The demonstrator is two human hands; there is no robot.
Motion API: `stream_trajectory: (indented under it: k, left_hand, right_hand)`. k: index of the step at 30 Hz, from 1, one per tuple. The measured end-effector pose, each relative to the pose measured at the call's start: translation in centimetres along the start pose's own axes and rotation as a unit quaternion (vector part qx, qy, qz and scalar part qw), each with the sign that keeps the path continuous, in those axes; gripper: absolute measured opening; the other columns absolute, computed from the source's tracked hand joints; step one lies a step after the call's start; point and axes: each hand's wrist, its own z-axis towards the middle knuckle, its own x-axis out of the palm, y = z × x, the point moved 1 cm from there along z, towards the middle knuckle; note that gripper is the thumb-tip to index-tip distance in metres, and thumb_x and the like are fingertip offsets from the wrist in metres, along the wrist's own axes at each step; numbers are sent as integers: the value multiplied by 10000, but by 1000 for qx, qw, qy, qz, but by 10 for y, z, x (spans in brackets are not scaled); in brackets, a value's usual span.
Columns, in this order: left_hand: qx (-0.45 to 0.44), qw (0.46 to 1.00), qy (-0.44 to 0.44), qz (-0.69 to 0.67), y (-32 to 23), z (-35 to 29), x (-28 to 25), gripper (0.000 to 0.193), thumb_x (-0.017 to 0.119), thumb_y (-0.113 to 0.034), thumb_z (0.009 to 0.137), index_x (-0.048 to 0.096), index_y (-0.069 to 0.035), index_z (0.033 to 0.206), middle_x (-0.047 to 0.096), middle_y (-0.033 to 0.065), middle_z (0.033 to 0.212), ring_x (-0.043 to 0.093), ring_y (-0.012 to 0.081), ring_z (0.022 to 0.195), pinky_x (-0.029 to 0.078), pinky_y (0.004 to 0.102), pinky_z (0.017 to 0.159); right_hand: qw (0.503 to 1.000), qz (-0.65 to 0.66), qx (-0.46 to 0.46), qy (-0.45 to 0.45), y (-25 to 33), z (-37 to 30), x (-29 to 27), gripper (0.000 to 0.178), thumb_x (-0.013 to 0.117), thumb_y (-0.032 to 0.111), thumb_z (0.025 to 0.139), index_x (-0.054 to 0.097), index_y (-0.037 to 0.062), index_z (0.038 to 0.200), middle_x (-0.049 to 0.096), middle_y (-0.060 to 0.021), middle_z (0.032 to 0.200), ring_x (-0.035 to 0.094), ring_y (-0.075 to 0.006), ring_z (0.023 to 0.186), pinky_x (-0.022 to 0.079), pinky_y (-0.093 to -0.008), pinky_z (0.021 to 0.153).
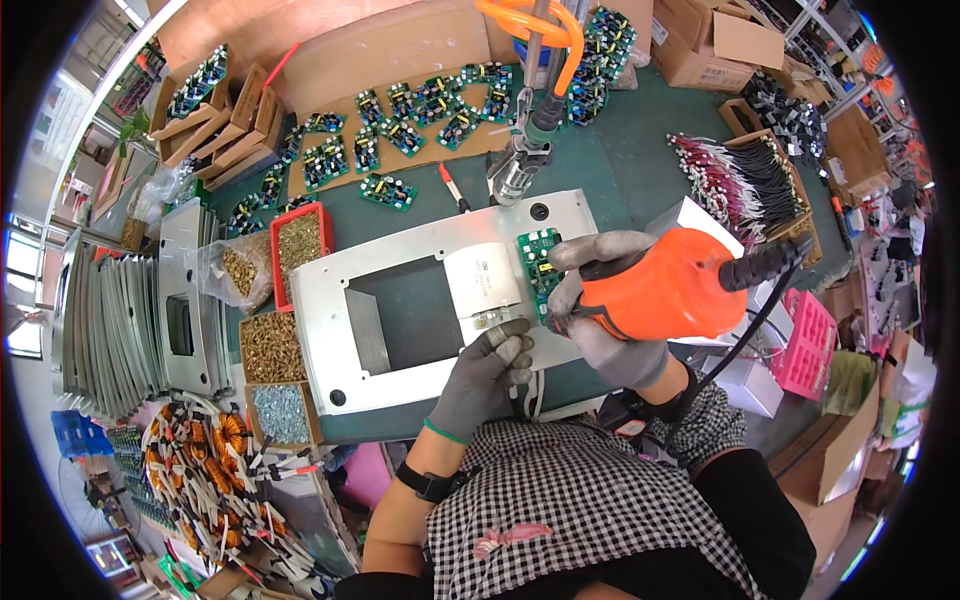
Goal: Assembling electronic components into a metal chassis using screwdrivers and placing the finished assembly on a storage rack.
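A silver metal panel (420, 390) with a large rectangular cutout lies on the green bench before me. A white box-shaped part (480, 275) sits on it beside the cutout, and a green circuit board (535, 262) is to the right of that part. My right hand (610, 345), in a grey glove, is closed round an orange corded power tool (665, 290); its front end is hidden near the board. My left hand (487, 375), also gloved, hovers by the white part's lower edge with fingertips pinched together; anything between them is hidden.
A red tray (327, 235) and boxes of brass screws (268, 348) and silver screws (280, 413) stand left. Circuit boards (400, 135) lie at the back on cardboard. An air screwdriver (520, 165) hangs above the panel's far edge. Bundled wires (715, 185) lie right; metal panels (115, 320) stack left.
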Motion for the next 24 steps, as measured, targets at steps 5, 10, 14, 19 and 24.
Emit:
stream_trajectory:
  k: [5, 10, 14, 19, 24]
  left_hand:
    - [-38, 999, -6, 10, -1, -8, 1, 452, 587, -376, 883, 513, 4, 1116, 543, 9, 850, 495, 67, 634, 440, 201, 548]
    - [-52, 998, 24, 23, 4, -6, 5, 558, 590, -518, 837, 517, -9, 1054, 521, 0, 792, 458, 54, 601, 396, 182, 504]
    - [-48, 998, 48, 16, 6, -4, 8, 544, 604, -507, 831, 515, -19, 1054, 512, 1, 795, 456, 51, 598, 398, 174, 507]
    - [-42, 997, 58, -14, 4, -4, 12, 440, 613, -387, 866, 510, -19, 1083, 545, 22, 858, 533, 55, 679, 451, 172, 542]
    - [-23, 995, 90, -39, 3, -2, 15, 341, 596, -244, 892, 505, -19, 1132, 567, 32, 936, 560, 60, 748, 495, 180, 594]
  right_hand:
    - [956, 169, -235, 46, 18, 4, -15, 532, 638, -61, 704, 431, 30, 1185, 554, -172, 1077, 618, -175, 722, 526, -306, 651]
    - [933, 190, -298, 71, 31, -3, -23, 685, 654, 82, 764, 307, 23, 1351, 513, -212, 1170, 637, -238, 734, 555, -376, 606]
    - [930, 174, -314, 83, 36, -4, -27, 693, 667, 99, 755, 318, 28, 1350, 524, -204, 1162, 637, -236, 726, 554, -373, 594]
    - [928, 174, -321, 70, 41, -6, -31, 694, 695, 129, 743, 343, 42, 1335, 538, -185, 1135, 636, -226, 708, 551, -365, 593]
    - [932, 172, -314, 58, 42, -8, -32, 681, 711, 145, 736, 363, 48, 1314, 541, -177, 1121, 635, -222, 709, 547, -365, 596]
